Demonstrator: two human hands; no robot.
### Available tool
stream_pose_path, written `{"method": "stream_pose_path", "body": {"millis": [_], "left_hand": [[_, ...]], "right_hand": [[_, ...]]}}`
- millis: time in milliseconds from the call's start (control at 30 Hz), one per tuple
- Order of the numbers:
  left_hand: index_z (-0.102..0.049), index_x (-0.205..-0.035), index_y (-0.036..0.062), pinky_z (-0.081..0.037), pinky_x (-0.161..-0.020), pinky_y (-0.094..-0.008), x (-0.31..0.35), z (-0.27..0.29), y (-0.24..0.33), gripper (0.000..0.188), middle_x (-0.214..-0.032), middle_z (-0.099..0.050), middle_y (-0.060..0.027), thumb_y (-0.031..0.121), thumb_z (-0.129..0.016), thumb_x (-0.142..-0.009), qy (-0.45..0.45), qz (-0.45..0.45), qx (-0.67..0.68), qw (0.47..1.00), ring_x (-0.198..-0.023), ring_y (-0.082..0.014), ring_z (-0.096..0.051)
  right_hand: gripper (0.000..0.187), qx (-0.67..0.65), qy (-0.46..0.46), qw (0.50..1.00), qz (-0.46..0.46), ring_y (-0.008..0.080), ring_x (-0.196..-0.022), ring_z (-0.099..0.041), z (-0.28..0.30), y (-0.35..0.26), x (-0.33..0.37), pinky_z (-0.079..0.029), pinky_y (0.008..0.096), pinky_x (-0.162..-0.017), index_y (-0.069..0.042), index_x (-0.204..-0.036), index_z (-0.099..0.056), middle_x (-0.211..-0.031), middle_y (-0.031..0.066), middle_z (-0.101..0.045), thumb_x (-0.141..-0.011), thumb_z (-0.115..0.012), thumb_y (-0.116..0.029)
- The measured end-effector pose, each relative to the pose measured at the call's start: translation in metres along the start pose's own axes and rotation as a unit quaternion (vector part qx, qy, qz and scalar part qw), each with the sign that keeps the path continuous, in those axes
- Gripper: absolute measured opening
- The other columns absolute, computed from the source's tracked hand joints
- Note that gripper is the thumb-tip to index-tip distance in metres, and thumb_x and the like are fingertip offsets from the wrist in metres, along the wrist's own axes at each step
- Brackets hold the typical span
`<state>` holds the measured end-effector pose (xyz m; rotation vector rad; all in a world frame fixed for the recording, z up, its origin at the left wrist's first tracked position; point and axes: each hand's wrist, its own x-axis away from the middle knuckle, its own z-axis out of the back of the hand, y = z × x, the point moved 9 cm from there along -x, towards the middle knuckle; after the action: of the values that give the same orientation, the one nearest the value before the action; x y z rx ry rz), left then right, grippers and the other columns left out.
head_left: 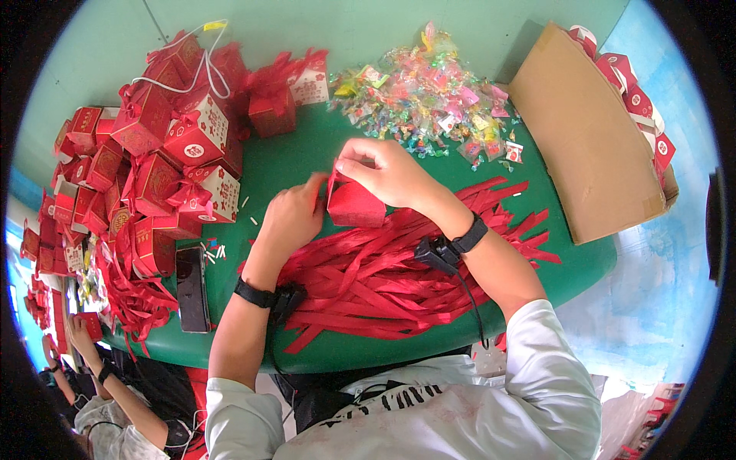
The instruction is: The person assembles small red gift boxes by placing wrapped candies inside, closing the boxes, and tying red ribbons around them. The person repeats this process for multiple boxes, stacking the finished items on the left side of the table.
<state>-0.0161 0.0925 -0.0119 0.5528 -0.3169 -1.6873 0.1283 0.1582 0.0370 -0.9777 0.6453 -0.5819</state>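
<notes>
A small red gift box [356, 205] is held up over the far edge of a heap of red ribbons [368, 284]. My right hand [379, 172] pinches the upper part of the box, thumb and fingers closed at its top left corner. Just left of the box is my left hand [295, 215], its fingers curled together and slightly blurred. A bit of red shows by those fingertips, but I cannot make out what they hold. Both wrists wear black straps with small devices over the ribbons.
Finished-looking red boxes [153, 184] are stacked at the left, with a white cable on top. Wrapped candies [437, 100] lie heaped at the back. A cardboard box [590, 138] stands at the right. A phone [193, 290] lies at the left. A co-worker's hand [80, 337] is at lower left.
</notes>
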Motion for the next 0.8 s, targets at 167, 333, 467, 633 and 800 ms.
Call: {"method": "stream_pose_path", "body": {"millis": [167,333,467,633,800], "left_hand": [[-0.068,-0.116,0.0041,-0.056,-0.088,-0.0555,0.003,0.009,0.009,0.027,-0.105,-0.072,-0.0169,0.005,-0.061,-0.091,0.024,-0.056,-0.145,0.988,-0.105,-0.0429,-0.071],[-0.066,-0.124,0.0015,-0.054,-0.1,-0.0484,-0.001,0.041,0.005,0.031,-0.117,-0.071,-0.0209,0.005,-0.06,-0.093,0.157,-0.04,0.046,0.986,-0.115,-0.0411,-0.068],[-0.066,-0.128,0.0037,-0.052,-0.1,-0.0473,0.0,0.034,0.008,0.033,-0.118,-0.07,-0.0208,0.018,-0.068,-0.098,0.13,-0.002,0.259,0.957,-0.113,-0.0409,-0.066],[-0.06,-0.13,-0.0018,-0.054,-0.098,-0.0498,0.004,0.031,0.053,0.045,-0.12,-0.068,-0.0234,0.03,-0.074,-0.101,0.112,-0.105,0.059,0.986,-0.111,-0.045,-0.067],[-0.06,-0.13,0.001,-0.054,-0.091,-0.0548,0.006,0.029,0.05,0.041,-0.115,-0.068,-0.0275,0.033,-0.066,-0.107,0.136,-0.115,0.113,0.978,-0.109,-0.0498,-0.067]], "right_hand": [[0.029,0.049,0.102,0.989,0.095,0.0173,-0.092,-0.07,0.037,-0.015,-0.003,-0.056,0.0348,-0.085,-0.003,-0.111,-0.072,-0.098,0.0061,-0.076,-0.108,-0.07,-0.032],[0.027,0.038,0.033,0.999,-0.009,0.0123,-0.098,-0.066,0.065,-0.02,0.002,-0.053,0.0304,-0.091,-0.003,-0.112,-0.07,-0.101,-0.0001,-0.071,-0.111,-0.066,-0.03],[0.026,0.147,-0.11,0.981,-0.057,0.0136,-0.096,-0.069,0.061,-0.013,0.013,-0.055,0.0334,-0.089,-0.004,-0.112,-0.071,-0.101,0.002,-0.075,-0.108,-0.071,-0.029],[0.033,0.208,-0.2,0.956,-0.058,0.0213,-0.095,-0.073,0.04,-0.003,0.023,-0.057,0.038,-0.088,-0.003,-0.112,-0.071,-0.101,0.0082,-0.078,-0.099,-0.08,-0.032],[0.035,0.239,-0.163,0.954,-0.082,0.0265,-0.092,-0.073,0.034,-0.002,0.019,-0.057,0.0408,-0.083,-0.002,-0.107,-0.068,-0.098,0.0124,-0.076,-0.098,-0.081,-0.034]]}}
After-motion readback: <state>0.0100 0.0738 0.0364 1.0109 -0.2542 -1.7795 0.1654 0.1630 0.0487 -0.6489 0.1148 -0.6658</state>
